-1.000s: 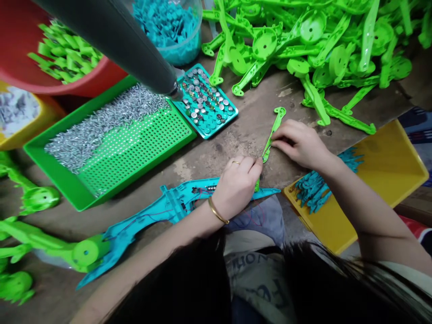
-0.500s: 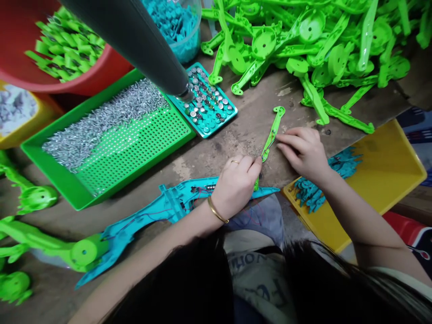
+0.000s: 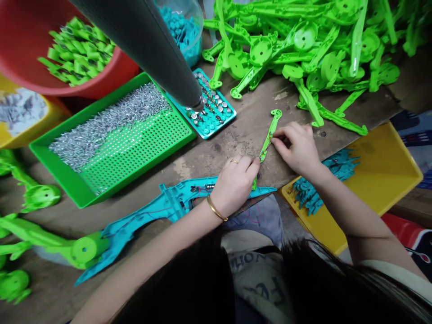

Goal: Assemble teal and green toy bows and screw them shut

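A narrow bright-green plastic part [image 3: 274, 119] lies slantwise on the table, with a thin dark wire along its lower half. My left hand [image 3: 234, 182] is closed on its lower end, and a bit of green shows below the fingers. At the middle of the part, my right hand [image 3: 299, 146] is closed in a pinch against its edge. What sits between those fingertips is too small to make out. Under my left hand and wrist lies a long blue plastic shell [image 3: 175, 193] with wires and a small spring inside; its middle is partly covered.
A green basket [image 3: 111, 173] of screws and a teal tray [image 3: 206, 133] of small round metal pieces stand left. A dark post [image 3: 158, 54] rises above them. Green parts [image 3: 303, 49] are heaped at the back. The yellow bin [image 3: 381, 180] at right holds blue pieces.
My right hand has moved slightly left, and its fingertips now touch the green part. My left hand keeps its hold. The view has shifted a little.
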{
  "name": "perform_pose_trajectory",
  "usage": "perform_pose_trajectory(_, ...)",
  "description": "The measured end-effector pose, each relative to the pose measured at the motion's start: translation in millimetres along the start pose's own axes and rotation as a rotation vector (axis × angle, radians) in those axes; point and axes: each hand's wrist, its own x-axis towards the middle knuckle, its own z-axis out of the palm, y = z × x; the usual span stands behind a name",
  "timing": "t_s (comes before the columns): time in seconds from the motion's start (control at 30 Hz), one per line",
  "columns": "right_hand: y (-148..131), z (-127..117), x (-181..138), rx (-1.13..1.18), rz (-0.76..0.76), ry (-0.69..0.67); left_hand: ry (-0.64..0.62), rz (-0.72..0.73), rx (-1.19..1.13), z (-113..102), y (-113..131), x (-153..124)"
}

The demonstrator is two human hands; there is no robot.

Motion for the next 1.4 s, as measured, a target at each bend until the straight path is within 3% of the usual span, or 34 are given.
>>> perform_pose_trajectory(0.3,0.6,8.2,-16.5,-0.073,-0.165,0.103,-0.068,-0.013,-0.020,-1.9,0.2,0.8)
perform_pose_trajectory(0.6,-0.7,-0.1,-13.9,-0.061,-0.220,0.029,-0.075,-0.018,-0.014,-1.6,-0.1,1.1)
perform_pose_trajectory(0.73,4.4,-1.6,-16.5,-0.077,-0.184,-0.003,-0.090,-0.026,-0.035,-1.7,0.0,1.3)
perform_pose_trajectory(1.0,9.1,-2.9,-14.8,-0.121,-0.140,0.057,-0.044,0.005,-0.029,-0.8,-0.9,0.6)
perform_pose_trajectory(1.13,11.8,-1.9,-13.2,-0.009,-0.126,0.044,-0.030,0.007,-0.015,0.9,-1.0,-0.6)
perform_pose_trajectory(1.4,13.8,0.5,-3.9,-0.113,-0.229,0.074,-0.031,0.013,-0.018,1.4,-1.7,-1.1)
